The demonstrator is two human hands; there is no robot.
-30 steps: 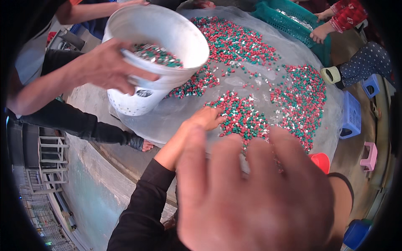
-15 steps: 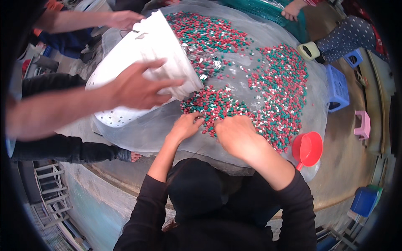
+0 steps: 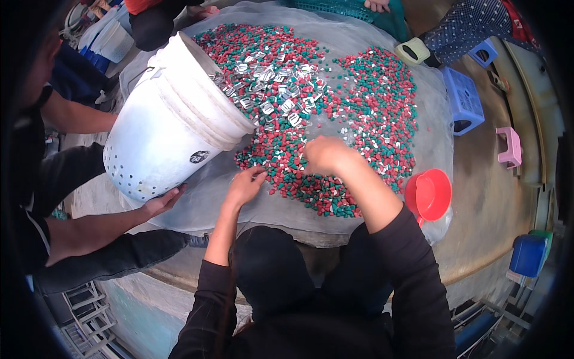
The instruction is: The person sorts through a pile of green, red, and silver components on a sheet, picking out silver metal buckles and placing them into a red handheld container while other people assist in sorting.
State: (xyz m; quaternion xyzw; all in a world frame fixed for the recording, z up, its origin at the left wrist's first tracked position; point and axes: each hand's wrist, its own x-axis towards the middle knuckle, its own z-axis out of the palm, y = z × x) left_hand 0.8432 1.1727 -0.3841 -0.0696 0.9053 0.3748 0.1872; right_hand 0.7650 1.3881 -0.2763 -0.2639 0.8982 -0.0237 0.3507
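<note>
A pile of small red, green and white pebble-like pieces [image 3: 382, 96] is spread over a translucent mesh sheet [image 3: 197, 218]. My left hand [image 3: 244, 186] rests at the pile's near left edge, its fingers partly bent and slightly apart, with nothing visible in them. Over the near middle of the pile, my right hand [image 3: 327, 155] is curled with the knuckles up; its fingertips and anything in them are hidden. Silver buckle-like metal pieces [image 3: 288, 106] lie on the pile before the mouth of a tilted white bucket [image 3: 173, 113]. A co-worker's hand [image 3: 164, 202] supports the bucket's base.
A red plastic dipper [image 3: 429, 194] lies at the sheet's right edge. Beyond it stand a blue stool [image 3: 463, 102] and a small pink stool [image 3: 509, 147]. Other people sit at the far side, one near a green basket [image 3: 335, 9]. A co-worker's leg [image 3: 119, 257] extends in from the left.
More silver pieces now show before the bucket. The co-worker's hand has left the bucket's upper side, and a hand is now under its base. My right hand has moved farther over the pile.
</note>
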